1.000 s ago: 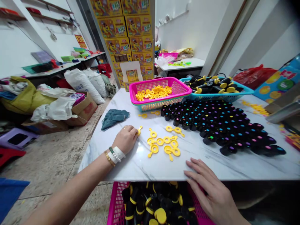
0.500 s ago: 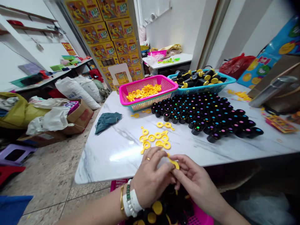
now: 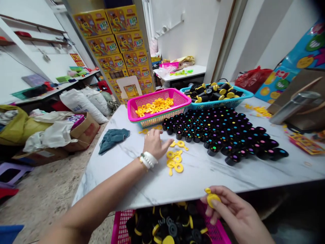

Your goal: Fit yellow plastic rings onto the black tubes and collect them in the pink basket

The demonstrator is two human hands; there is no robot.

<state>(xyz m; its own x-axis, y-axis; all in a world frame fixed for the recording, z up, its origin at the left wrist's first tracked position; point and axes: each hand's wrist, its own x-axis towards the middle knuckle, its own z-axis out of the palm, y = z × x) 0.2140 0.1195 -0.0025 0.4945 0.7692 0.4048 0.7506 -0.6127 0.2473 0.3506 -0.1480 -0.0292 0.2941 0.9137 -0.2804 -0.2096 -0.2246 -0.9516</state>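
Note:
My left hand (image 3: 155, 144) reaches over the white table (image 3: 142, 183), palm down with fingers spread, and nothing shows in its grasp. Right beside it lie several flat yellow ring pieces (image 3: 178, 167), each with a small tab. Near the table's front edge, my right hand (image 3: 228, 206) pinches a yellow piece (image 3: 212, 200) between thumb and fingers. Below that edge, a pink basket (image 3: 122, 220) holds black cylinders with yellow parts. Rows of black cylinders (image 3: 214, 149) with coloured dots stand right of the rings.
A pink basket (image 3: 182, 99) of yellow rings and a blue basket (image 3: 223, 103) of black and yellow pieces stand at the back. A dark cloth (image 3: 113, 139) lies left. At right are a metal flask (image 3: 296, 106) and a red bag (image 3: 254, 78).
My left hand has left my right hand and moved up and left onto the table, its fingers now spread. My right hand has shifted right and down, keeping a yellow piece. The view has tilted slightly.

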